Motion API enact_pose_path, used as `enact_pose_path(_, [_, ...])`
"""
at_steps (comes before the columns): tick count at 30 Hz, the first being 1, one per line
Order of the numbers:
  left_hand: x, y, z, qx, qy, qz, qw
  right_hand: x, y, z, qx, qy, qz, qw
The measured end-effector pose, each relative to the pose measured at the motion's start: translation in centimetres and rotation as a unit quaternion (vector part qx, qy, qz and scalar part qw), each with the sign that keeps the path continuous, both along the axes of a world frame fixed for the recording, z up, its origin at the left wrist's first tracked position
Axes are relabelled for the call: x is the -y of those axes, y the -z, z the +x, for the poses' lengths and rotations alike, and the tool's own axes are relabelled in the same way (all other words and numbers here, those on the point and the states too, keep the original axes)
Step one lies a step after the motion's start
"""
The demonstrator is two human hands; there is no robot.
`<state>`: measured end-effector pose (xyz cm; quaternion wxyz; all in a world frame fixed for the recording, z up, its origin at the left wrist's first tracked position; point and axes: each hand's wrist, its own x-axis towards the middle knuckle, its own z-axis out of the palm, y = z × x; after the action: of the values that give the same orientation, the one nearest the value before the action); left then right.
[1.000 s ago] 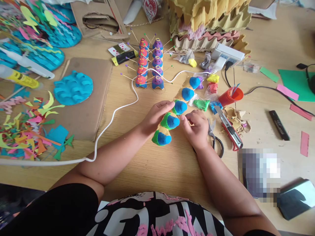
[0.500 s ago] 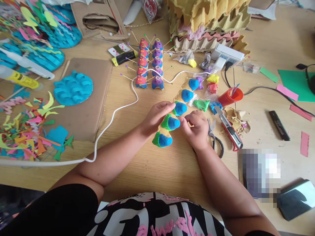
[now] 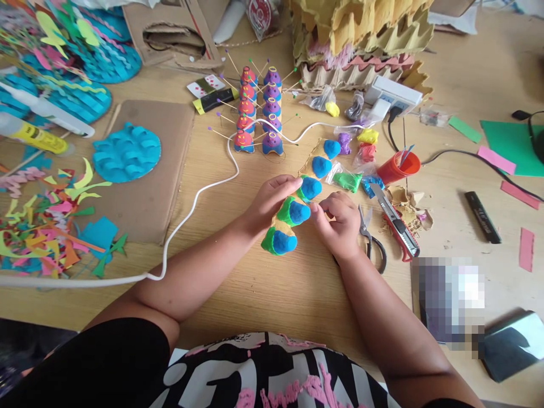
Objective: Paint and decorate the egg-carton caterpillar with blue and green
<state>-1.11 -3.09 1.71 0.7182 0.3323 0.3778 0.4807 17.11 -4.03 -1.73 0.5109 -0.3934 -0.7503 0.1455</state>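
My left hand (image 3: 272,199) grips the egg-carton strip (image 3: 285,229) from its left side, thumb near the middle cup. Five cups in a row have blue clay tips, and the three nearest me also carry green clay on their sides. My right hand (image 3: 340,221) is closed just right of the strip, thumb and forefinger bent together beside the blue tips; whatever it pinches is too small to make out. A bag of green clay (image 3: 347,181) lies beyond my right hand, with red clay (image 3: 366,152) and yellow clay (image 3: 368,136) behind it.
Two rows of decorated carton cups (image 3: 272,116) bristle with pins. A white cable (image 3: 198,195) crosses the table. Scissors (image 3: 369,238), a cutter (image 3: 397,224) and an orange cup (image 3: 398,166) are at right. Cardboard (image 3: 144,209) and paper scraps (image 3: 51,226) lie left; carton stacks (image 3: 361,51) stand behind.
The far end of the strip has shifted slightly left and nearer me, as the strip turned a little in my left hand. My right hand has barely moved.
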Motion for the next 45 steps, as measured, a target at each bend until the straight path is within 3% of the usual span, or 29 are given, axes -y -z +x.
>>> enact_pose_path(16, [0.0, -0.3, 0.0, -0.007, -0.004, 0.01, 1.0, 0.1, -0.1, 0.0, -0.017, -0.001, -0.055, 0.998])
enact_pose_path(29, [0.2, -0.5, 0.0, -0.017, -0.012, -0.002, 1.0, -0.1, 0.1, 0.0, 0.003, -0.012, -0.015, 1.0])
enact_pose_path(35, [0.1, 0.1, 0.0, -0.009, -0.016, 0.011, 1.0, -0.1, 0.1, 0.0, 0.007, -0.013, -0.022, 1.0])
enact_pose_path(38, [0.0, 0.5, 0.1, 0.008, -0.011, 0.008, 1.0, 0.1, 0.0, 0.0, -0.022, -0.018, -0.025, 0.999])
enact_pose_path(41, [-0.3, 0.8, 0.2, 0.039, -0.014, 0.006, 0.999, 0.3, 0.2, 0.1, -0.092, -0.002, -0.086, 0.992])
enact_pose_path(45, [-0.7, 1.2, 0.3, 0.047, -0.004, -0.031, 0.998, -0.3, 0.8, 0.1, -0.246, 0.042, -0.191, 0.949])
